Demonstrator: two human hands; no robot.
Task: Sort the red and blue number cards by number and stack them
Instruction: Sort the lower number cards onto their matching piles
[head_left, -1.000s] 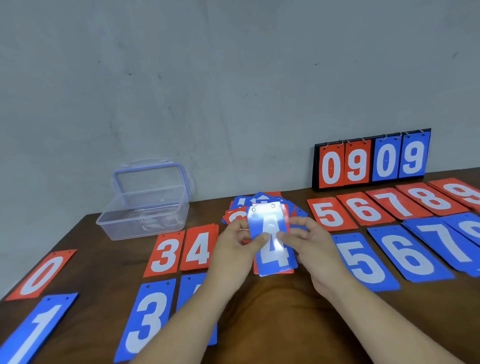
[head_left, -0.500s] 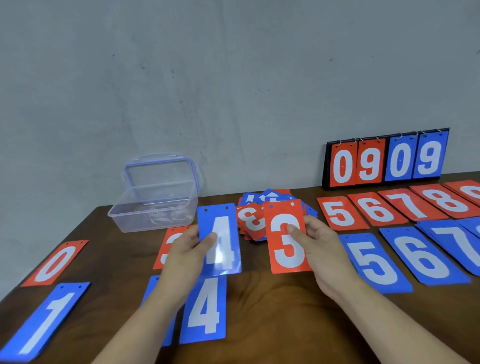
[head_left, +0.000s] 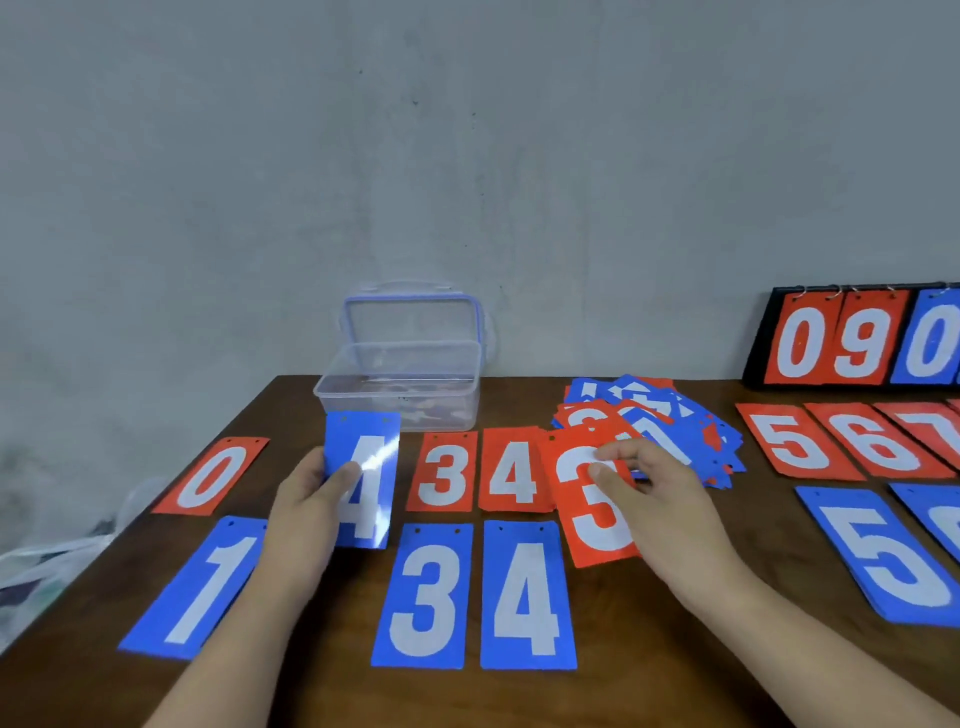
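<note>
Rows of sorted cards lie in front of the clear box (head_left: 405, 384), but a loose heap (head_left: 675, 421) to its right is unsorted, and the left hand (head_left: 306, 509) pinches a blue 4 (head_left: 371, 467) just before the box, the right hand (head_left: 660, 499) a red 3 (head_left: 592, 525) further right.

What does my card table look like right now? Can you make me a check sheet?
Surface: dark wooden table, cards in rows.
Job's things: lying flat are red 0, blue 1, red 3, red 4, blue 3, blue 4, red 5, blue 5; more at right; mixed pile behind.
Clutter: clear plastic box, lid upright behind it; flip scoreboard at back right.
Hands: left hand holds another blue 4 card; right hand holds another red 3 card.
Cables: nothing seen.
Surroundings: grey wall; plastic bag past the table's left edge.
</note>
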